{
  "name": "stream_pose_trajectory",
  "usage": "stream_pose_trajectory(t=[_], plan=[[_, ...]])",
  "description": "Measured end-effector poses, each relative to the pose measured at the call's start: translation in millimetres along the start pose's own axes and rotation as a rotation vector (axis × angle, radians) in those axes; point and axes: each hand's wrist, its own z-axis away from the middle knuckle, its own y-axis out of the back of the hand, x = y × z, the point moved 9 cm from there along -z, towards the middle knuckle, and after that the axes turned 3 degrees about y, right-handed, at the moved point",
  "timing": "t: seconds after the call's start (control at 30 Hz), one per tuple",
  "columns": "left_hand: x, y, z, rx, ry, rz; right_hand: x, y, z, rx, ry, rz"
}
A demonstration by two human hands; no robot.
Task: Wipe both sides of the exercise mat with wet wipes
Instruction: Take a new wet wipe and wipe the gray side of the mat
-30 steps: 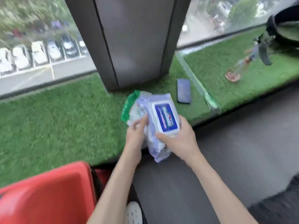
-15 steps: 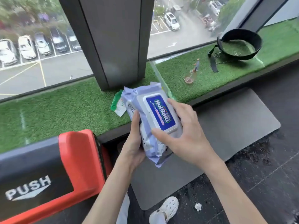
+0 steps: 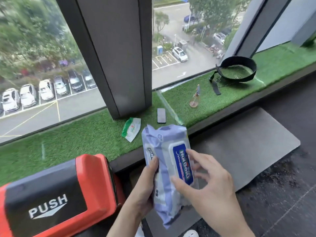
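Note:
A large purple pack of wet wipes (image 3: 165,161) with a white lid and blue label is held upright in front of me. My left hand (image 3: 145,183) grips its left edge from behind, thumb on the front. My right hand (image 3: 207,185) has its fingertips and thumb around the white lid. The grey exercise mat (image 3: 248,146) lies flat on the dark floor below the window ledge, partly hidden by the pack and my hands.
A red and black bin (image 3: 56,197) marked PUSH stands at the lower left. On the green turf ledge (image 3: 77,139) lie a small green wipes pack (image 3: 131,129), a phone (image 3: 161,115), a small figurine (image 3: 195,98) and a black belt (image 3: 237,69). Debris speckles the floor at the right.
The pack has come away from the ledge and closer to me. My right hand has shifted from gripping the pack's side to fingering the lid. The view swung right, showing the mat.

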Motion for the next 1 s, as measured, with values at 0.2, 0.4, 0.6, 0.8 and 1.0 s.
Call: stream_pose_trajectory(t=[0.2,0.4,0.6,0.8,1.0], plan=[[18,-24,-10,0.002,-0.044,-0.126,-6,16,-15,-0.053,0.023,-0.009],[34,-38,-22,-0.042,-0.077,-0.081,-18,22,-31,0.063,0.057,0.178],[52,-39,-22,-0.034,-0.138,-0.045,-33,27,-46,0.017,0.118,0.174],[48,-31,-20,-0.059,-0.098,0.101,3,42,-67,0.002,-0.109,-0.328],[48,-42,-14,-0.14,-0.07,0.115,-59,51,-49,0.328,0.489,0.458]])
